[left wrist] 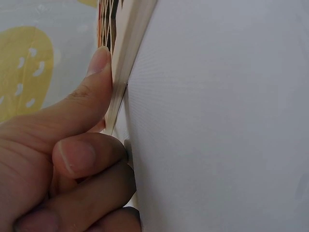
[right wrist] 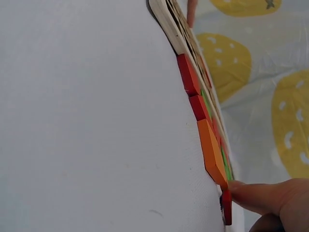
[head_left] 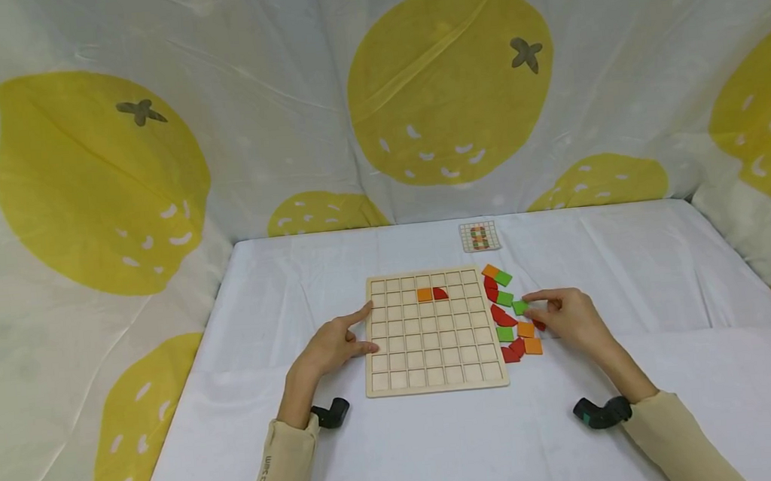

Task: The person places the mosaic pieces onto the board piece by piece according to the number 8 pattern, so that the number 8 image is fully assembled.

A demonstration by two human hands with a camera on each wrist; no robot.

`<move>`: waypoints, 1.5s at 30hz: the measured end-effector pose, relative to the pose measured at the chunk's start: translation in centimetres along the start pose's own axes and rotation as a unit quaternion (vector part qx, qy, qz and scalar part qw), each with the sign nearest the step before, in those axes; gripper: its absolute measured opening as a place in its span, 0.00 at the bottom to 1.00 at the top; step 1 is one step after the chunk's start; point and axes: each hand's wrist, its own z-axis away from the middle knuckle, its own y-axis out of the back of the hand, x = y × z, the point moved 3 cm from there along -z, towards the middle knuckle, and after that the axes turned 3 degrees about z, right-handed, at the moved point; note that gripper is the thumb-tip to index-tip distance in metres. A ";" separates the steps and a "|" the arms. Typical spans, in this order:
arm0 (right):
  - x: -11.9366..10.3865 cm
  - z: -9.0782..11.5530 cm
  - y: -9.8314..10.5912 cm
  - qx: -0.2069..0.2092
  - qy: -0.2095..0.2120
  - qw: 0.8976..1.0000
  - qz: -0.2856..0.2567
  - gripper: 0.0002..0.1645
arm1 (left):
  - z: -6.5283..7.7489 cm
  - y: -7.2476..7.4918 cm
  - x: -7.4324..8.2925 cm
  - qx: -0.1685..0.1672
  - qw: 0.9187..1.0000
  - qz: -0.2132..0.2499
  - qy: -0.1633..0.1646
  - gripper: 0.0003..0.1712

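Observation:
A pale wooden grid board (head_left: pixel 403 343) lies flat on the white cloth. An orange square tile (head_left: pixel 424 295) and a red quarter-round tile (head_left: pixel 440 293) sit side by side in its upper cells. My left hand (head_left: pixel 329 344) rests its straight thumb and index finger against the board's left edge; in the left wrist view its other fingers are curled. My right hand (head_left: pixel 571 319) pinches a green square tile (head_left: pixel 520 308) between thumb and index fingertips, right of the board. A red piece (head_left: pixel 539 325) lies partly hidden under that hand.
Loose tiles lie along the board's right side: red half-rounds (head_left: pixel 503 316), green squares (head_left: pixel 505 334) and orange squares (head_left: pixel 533 346). A small pattern card (head_left: pixel 480 237) lies behind the board. A lemon-print cloth (head_left: pixel 451 84) hangs at the back and sides.

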 end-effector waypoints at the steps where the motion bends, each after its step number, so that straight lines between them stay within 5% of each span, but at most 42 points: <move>1: 0.0 0.0 0.1 0.003 -0.002 1.000 0.001 0.19 | 0.0 0.0 0.0 0.000 1.000 0.000 -0.001 0.51; 27: 0.2 -0.4 0.4 0.019 0.025 0.999 -0.020 0.18 | 0.1 0.1 0.1 -0.003 1.000 0.001 -0.004 0.52; 45: -5.1 -1.8 -3.7 -0.024 0.062 0.995 -0.079 0.19 | -0.1 0.0 -0.1 -0.002 1.000 0.001 0.000 0.52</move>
